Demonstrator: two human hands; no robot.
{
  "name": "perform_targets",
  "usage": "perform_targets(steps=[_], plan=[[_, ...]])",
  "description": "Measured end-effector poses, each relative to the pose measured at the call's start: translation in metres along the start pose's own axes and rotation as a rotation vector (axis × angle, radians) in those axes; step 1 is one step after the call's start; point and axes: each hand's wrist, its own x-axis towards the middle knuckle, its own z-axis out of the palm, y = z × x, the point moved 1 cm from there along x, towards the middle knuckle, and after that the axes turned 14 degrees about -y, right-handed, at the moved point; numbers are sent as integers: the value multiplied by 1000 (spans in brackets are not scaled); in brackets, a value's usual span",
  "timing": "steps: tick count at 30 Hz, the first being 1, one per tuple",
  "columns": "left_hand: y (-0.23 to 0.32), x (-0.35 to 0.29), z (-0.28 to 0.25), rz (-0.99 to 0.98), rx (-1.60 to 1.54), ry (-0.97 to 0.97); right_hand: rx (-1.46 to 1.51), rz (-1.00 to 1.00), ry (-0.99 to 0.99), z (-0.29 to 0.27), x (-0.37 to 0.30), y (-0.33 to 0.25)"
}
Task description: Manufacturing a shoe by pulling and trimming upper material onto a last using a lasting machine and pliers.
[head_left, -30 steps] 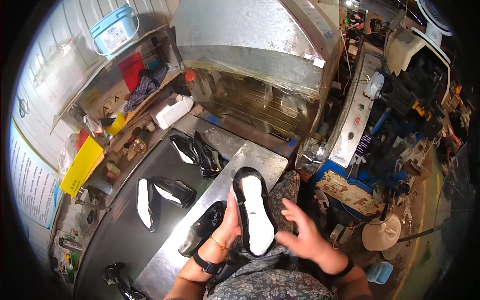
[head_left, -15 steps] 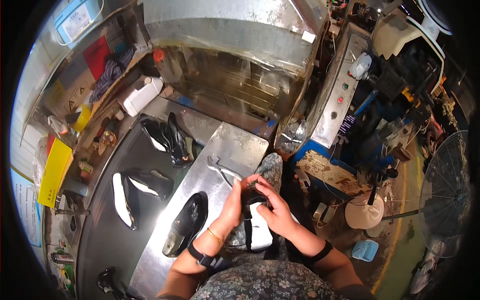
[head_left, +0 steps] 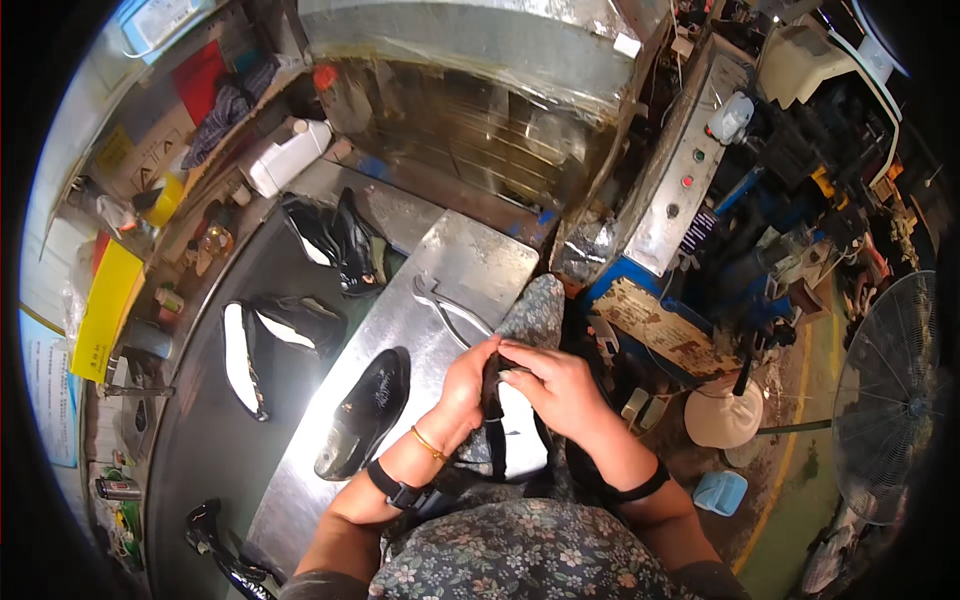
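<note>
From the head camera it's a pretty crammed workshop: a big sheet-metal hood (head_left: 480,90) at the back, a wire-cage fan (head_left: 895,400) off to the right, and a dark, smooth belt-like surface (head_left: 195,400) curving along the left. A scuffed, shiny metal plate (head_left: 455,240) sits at an angle over it.

The held shoe (head_left: 522,440) is in the person's lap, against a floral apron (head_left: 520,550), white bottom facing up. Its long axis runs away from the body, one end near the belly and the other under the hands. Which end is the toe I can't tell, since the far one's covered. Left hand (head_left: 466,385) is wrapped on the far end from the left, right hand (head_left: 560,390) folded over it from the right, so it's a snug two-handed hold with barely any gap between them. The exact finger placement is hidden.

Materials: the white bottom looks flat and matte, the edge dark. On the plate there's a loose black shoe (head_left: 365,415), glossy and rounded, plus a curved, slim metal tool (head_left: 430,293) just beyond the hands. More black shoes (head_left: 357,245) lie on the belt.

Compared with a second ago: back then the left hand propped the shoe up with its whole bottom showing, and the right hand was spread out beside it. Now both are clamped on.
</note>
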Motion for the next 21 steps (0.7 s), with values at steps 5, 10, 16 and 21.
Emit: perform_targets(steps=[5, 10, 16, 21], plan=[[-11, 10, -61, 137, -269, 313, -133, 317, -330, 59, -83, 22], [15, -7, 27, 206, 191, 297, 963, 161, -196, 35, -89, 43], [86, -117, 176, 400, 139, -1150, 723, 177, 287, -124, -129, 20], [86, -139, 217, 294, 22, -1585, 191, 226, 849, -269, -163, 30]])
